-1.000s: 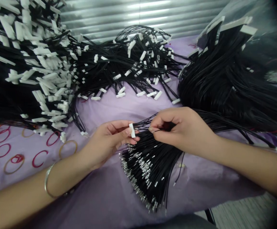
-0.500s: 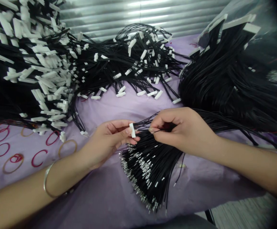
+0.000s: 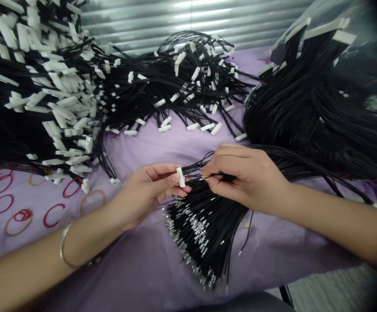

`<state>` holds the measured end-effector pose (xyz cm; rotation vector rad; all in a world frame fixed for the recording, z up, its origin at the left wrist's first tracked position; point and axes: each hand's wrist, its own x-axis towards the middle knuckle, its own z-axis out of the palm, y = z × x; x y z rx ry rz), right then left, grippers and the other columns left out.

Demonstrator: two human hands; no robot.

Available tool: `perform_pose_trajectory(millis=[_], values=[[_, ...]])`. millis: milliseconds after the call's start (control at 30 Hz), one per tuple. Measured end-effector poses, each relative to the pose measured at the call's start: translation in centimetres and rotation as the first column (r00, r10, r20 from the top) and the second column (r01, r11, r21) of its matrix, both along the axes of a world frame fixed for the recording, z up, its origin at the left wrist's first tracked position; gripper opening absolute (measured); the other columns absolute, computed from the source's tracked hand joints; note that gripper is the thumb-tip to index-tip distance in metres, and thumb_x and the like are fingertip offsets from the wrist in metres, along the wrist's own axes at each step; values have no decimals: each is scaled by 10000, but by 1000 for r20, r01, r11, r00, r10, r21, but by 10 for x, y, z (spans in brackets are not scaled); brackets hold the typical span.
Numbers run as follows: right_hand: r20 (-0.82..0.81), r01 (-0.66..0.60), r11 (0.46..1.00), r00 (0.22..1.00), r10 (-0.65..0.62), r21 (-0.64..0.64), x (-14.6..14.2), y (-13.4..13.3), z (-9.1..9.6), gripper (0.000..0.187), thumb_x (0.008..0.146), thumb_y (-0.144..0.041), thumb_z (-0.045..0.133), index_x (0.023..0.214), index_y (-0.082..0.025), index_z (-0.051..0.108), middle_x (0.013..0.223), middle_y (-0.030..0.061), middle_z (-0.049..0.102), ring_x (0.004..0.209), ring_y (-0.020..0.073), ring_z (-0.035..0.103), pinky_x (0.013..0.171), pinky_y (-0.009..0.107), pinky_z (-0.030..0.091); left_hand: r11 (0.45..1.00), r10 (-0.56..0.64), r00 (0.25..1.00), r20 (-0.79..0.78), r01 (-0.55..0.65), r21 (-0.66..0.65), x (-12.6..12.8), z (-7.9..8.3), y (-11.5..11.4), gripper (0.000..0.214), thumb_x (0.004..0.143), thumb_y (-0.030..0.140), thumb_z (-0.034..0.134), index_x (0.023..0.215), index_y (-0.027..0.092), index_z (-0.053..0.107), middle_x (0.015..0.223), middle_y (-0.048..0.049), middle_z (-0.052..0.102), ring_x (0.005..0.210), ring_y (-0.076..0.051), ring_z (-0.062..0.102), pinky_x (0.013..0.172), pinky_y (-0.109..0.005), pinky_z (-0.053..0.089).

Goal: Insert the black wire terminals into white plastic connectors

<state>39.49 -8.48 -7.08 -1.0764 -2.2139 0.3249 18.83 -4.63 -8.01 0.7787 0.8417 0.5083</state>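
My left hand (image 3: 156,184) pinches a small white plastic connector (image 3: 180,177) between thumb and fingers. Several black wires (image 3: 193,166) run from the connector's right side toward my other hand. Just to the right, my right hand (image 3: 240,175) is closed with thumb and forefinger on a thin black wire (image 3: 212,175), its end pointing at the connector. Under both hands a fanned bundle of loose black wires (image 3: 214,229) lies on the purple cloth, bare silver metal terminals at their tips. The palm side of my right hand is hidden.
Heaps of black wires with white connectors (image 3: 61,112) fill the left and the back (image 3: 175,86). A thick wire bundle (image 3: 282,104) lies at the right beside a clear plastic bag (image 3: 367,52). Red and yellow rubber bands (image 3: 53,215) are scattered on the purple cloth (image 3: 136,277).
My right hand has shifted slightly and its fingers have closed more tightly around the wire. My left hand and the connector stay almost in place.
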Motion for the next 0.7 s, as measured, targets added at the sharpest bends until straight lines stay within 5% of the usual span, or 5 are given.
perform_pose_trajectory(millis=[700], values=[[12, 78, 996, 997, -78, -50, -2, -5, 10, 117, 783, -91, 551, 731, -171, 619, 643, 3, 609, 608, 94, 528, 583, 224, 435, 1000, -17, 1000, 1, 17, 8, -2, -5, 0, 72, 780, 132, 696, 846, 104, 698, 777, -42, 713, 685, -93, 673, 665, -170, 547]])
